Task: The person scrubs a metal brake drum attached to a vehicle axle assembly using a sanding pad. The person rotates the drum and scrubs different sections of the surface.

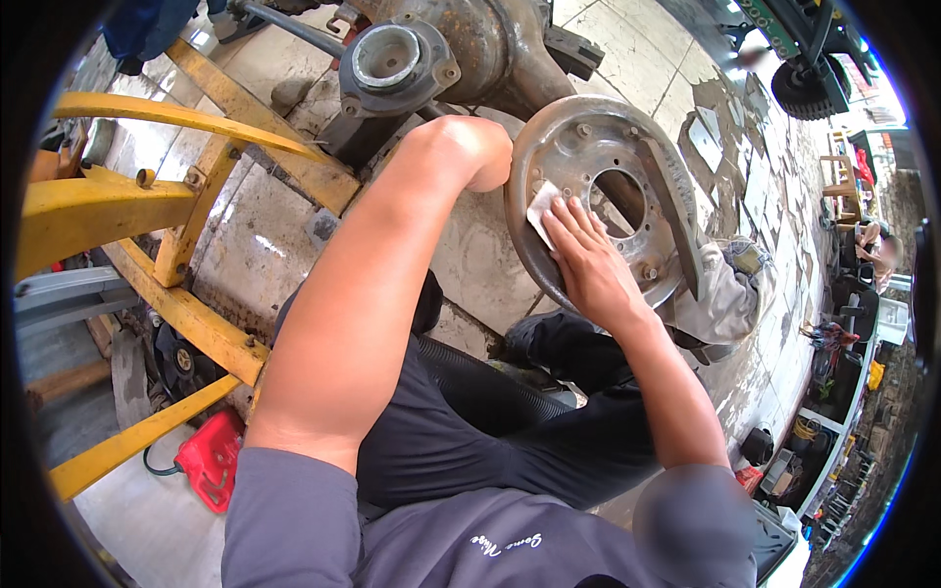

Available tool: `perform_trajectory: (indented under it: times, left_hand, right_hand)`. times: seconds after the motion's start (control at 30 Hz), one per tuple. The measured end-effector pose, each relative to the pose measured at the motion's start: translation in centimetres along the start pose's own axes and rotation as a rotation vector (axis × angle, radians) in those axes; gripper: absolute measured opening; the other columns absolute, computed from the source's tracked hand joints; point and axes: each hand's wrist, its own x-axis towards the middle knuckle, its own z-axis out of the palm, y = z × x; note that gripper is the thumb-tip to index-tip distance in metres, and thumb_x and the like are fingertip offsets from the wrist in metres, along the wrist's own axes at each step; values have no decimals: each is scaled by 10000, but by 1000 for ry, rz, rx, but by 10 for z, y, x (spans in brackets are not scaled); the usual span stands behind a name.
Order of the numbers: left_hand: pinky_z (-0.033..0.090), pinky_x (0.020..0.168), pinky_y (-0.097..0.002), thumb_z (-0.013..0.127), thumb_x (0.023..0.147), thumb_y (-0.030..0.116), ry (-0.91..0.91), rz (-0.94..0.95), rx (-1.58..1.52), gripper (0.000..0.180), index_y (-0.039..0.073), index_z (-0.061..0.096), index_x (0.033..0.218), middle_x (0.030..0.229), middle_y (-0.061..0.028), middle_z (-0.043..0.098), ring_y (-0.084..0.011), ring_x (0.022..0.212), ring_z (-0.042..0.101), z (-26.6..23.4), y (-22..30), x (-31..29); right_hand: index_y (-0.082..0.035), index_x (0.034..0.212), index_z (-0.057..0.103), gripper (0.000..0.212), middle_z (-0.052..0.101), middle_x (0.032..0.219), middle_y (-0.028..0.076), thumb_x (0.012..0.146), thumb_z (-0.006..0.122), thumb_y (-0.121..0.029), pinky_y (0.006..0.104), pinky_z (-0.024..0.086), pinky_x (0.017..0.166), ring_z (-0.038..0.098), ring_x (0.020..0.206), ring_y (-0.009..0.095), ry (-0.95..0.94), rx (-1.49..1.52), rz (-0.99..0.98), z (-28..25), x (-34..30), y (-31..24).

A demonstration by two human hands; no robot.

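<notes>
A round, dull metal brake backing plate (549, 147) with a large centre hole and several bolt holes stands tilted in front of me. My right hand (591, 257) lies over its face, fingers pressing a small whitish folded sheet (541, 211) against the metal left of the hole. Whether that sheet is sandpaper or cloth I cannot tell. At the plate's left rim is my left hand (478, 155), closed, with its fingers mostly hidden beside the edge. A curved brake shoe (676, 220) runs along the plate's right side.
Beyond the plate lies a rusty axle housing (480, 49) with a round hub flange (385, 59). A yellow metal frame (186, 299) fills the left side, near a red container (211, 461). Grey cloth (720, 299) bunches right of the plate. Shelves with tools (833, 431) line the right.
</notes>
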Motion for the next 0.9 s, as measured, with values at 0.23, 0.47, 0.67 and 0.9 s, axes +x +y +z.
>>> perform_trajectory:
  times: [0.23, 0.47, 0.67, 0.9]
  left_hand:
    - [455, 1081, -374, 429, 888, -28, 26, -15, -29, 632, 233, 555, 1450, 1444, -79, 574, -294, 1285, 580, -5, -4, 8]
    - [481, 1043, -382, 409, 876, -45, 74, -21, -70, 655, 258, 574, 1433, 1382, -131, 615, -301, 1233, 615, -7, -5, -8]
    - [494, 1018, -385, 430, 888, -29, 57, -5, -39, 609, 223, 593, 1418, 1339, -143, 641, -304, 1195, 634, -3, -7, -7]
    - [490, 1027, -381, 415, 892, -7, 86, -15, -29, 612, 218, 569, 1439, 1365, -136, 627, -317, 1197, 628, -2, -5, -3]
  right_hand:
    - [4, 1389, 511, 409, 465, 1494, 247, 988, 509, -72, 490, 316, 1188, 401, 1426, 397, 59, -11, 1, 1, 9, -9]
    - [9, 1401, 487, 427, 485, 1477, 248, 983, 506, -78, 488, 329, 1177, 415, 1415, 404, 1, 77, 30, -2, -9, -8]
    - [10, 1383, 498, 412, 498, 1468, 245, 979, 512, -71, 480, 352, 1162, 436, 1401, 400, 24, 108, 24, 1, -2, -12]
    - [9, 1336, 534, 385, 564, 1365, 277, 952, 542, -23, 479, 408, 1126, 489, 1348, 411, 91, 229, 22, 1, 14, -8]
